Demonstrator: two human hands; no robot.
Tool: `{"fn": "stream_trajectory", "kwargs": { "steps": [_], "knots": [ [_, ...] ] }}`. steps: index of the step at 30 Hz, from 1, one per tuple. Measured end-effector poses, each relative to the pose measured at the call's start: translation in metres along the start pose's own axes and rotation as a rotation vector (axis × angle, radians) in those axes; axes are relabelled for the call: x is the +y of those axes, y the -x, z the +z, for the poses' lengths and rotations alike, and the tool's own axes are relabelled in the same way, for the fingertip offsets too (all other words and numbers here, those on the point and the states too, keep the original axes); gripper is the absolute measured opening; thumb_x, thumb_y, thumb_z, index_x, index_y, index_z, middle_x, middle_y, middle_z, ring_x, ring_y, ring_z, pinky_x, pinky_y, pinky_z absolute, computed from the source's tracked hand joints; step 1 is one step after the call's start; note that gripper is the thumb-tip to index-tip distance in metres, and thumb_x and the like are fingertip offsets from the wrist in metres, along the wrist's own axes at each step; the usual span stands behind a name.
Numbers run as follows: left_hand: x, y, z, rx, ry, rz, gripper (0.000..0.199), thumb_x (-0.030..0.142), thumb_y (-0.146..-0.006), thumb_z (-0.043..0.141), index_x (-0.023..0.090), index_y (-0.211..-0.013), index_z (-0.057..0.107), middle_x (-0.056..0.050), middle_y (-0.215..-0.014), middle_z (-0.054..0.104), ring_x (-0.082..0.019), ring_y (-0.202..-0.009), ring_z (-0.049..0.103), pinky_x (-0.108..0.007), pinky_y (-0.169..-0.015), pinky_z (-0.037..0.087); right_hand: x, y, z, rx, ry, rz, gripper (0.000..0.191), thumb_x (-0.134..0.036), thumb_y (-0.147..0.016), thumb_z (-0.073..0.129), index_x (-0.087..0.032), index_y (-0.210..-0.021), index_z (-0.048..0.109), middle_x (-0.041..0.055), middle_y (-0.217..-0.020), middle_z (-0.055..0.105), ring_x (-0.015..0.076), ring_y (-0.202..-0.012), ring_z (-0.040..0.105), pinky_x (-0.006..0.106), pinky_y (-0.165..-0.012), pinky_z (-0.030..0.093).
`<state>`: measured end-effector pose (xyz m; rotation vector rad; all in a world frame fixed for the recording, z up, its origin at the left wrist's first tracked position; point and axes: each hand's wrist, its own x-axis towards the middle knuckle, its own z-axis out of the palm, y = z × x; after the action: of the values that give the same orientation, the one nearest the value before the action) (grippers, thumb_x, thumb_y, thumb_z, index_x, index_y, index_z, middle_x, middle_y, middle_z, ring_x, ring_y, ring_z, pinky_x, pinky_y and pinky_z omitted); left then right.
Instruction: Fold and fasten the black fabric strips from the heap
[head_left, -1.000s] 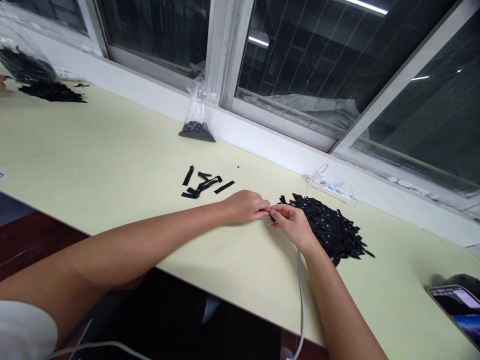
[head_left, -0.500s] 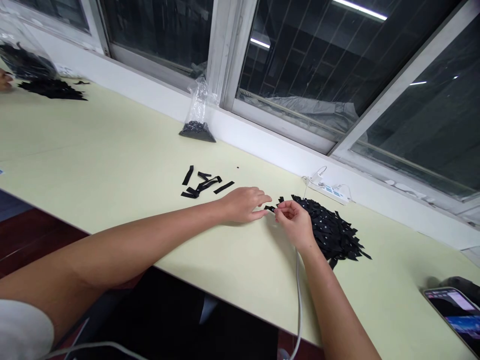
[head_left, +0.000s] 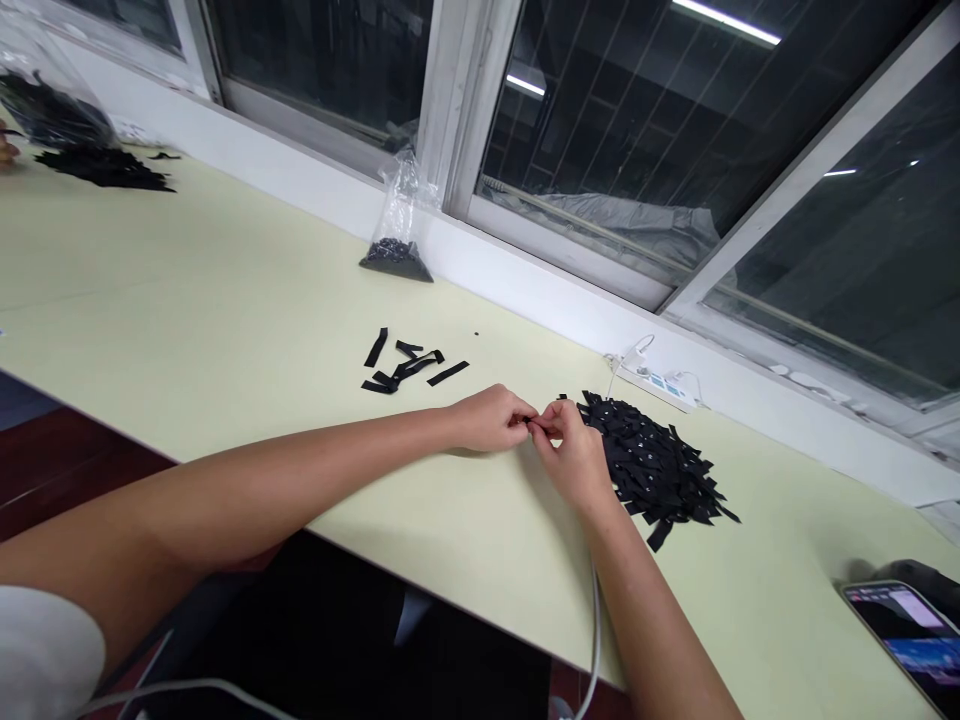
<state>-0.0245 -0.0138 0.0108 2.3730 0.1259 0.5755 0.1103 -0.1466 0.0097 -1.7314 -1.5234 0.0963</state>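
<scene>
Both hands meet fingertip to fingertip just above the bench (head_left: pixel 225 300): the left hand (head_left: pixel 491 420) and the right hand (head_left: pixel 574 455) are each closed in a fine pinch on one small black strip (head_left: pixel 537 427), of which only a sliver shows between the fingers. It sits at the near left edge of the large heap of black strips (head_left: pixel 656 465), which lies just beyond the right hand, with tiny pale dots on many pieces. A handful of separate strips (head_left: pixel 409 368) lies flat on the bench further left, apart from the heap.

Judging by how the loose pieces curl and lie limp, the strip is very light, thin and soft, likely fabric or tape; it will bend rather than resist, and could slip or flutter away if gripped loosely. Pinching it near its ends, as both hands do, looks the surest hold.

Against the window stands a clear bag of small black parts (head_left: pixel 397 250). A power strip (head_left: pixel 660 382) lies behind the heap, a phone (head_left: pixel 911 640) at the far right, and a white cable (head_left: pixel 594 640) runs off the bench edge.
</scene>
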Motion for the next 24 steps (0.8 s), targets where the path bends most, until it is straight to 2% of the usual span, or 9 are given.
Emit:
{"fn": "stream_trajectory", "kwargs": {
  "steps": [5, 9, 16, 24],
  "knots": [
    [0.001, 0.000, 0.002, 0.018, 0.048, -0.069, 0.015, 0.011, -0.071, 0.049, 0.016, -0.058, 0.055, 0.005, -0.051, 0.039, -0.009, -0.053, 0.029, -0.027, -0.052, 0.023, 0.000, 0.001, 0.004, -0.031, 0.025, -0.022, 0.012, -0.030, -0.088, 0.054, -0.026, -0.098, 0.048, 0.0045, -0.094, 0.075, 0.0213, -0.079, 0.074, 0.029, -0.067, 0.053],
    [0.001, -0.002, 0.003, 0.040, 0.047, -0.092, 0.019, 0.012, -0.072, 0.047, 0.016, -0.056, 0.056, 0.005, -0.050, 0.040, -0.009, -0.052, 0.032, -0.026, -0.051, 0.024, -0.003, 0.001, 0.006, -0.009, 0.060, 0.012, 0.011, -0.031, -0.087, 0.054, -0.027, -0.096, 0.050, 0.0038, -0.090, 0.075, 0.0215, -0.075, 0.073, 0.029, -0.066, 0.052],
    [0.001, -0.002, 0.003, 0.038, -0.005, -0.066, 0.022, 0.011, -0.073, 0.045, 0.016, -0.052, 0.049, 0.004, -0.048, 0.039, -0.010, -0.050, 0.031, -0.028, -0.050, 0.024, -0.004, 0.000, 0.007, 0.015, 0.044, 0.076, 0.012, -0.036, -0.086, 0.057, -0.028, -0.092, 0.052, 0.0039, -0.086, 0.077, 0.0242, -0.077, 0.074, 0.031, -0.068, 0.053],
    [-0.003, -0.002, 0.005, 0.042, -0.037, -0.060, 0.025, 0.012, -0.077, 0.043, 0.016, -0.055, 0.055, 0.003, -0.050, 0.044, -0.010, -0.052, 0.035, -0.027, -0.053, 0.027, -0.005, 0.000, 0.011, 0.065, 0.052, 0.107, 0.013, -0.037, -0.083, 0.060, -0.027, -0.088, 0.053, 0.0027, -0.081, 0.077, 0.0224, -0.069, 0.073, 0.029, -0.065, 0.051]
  ]
}}
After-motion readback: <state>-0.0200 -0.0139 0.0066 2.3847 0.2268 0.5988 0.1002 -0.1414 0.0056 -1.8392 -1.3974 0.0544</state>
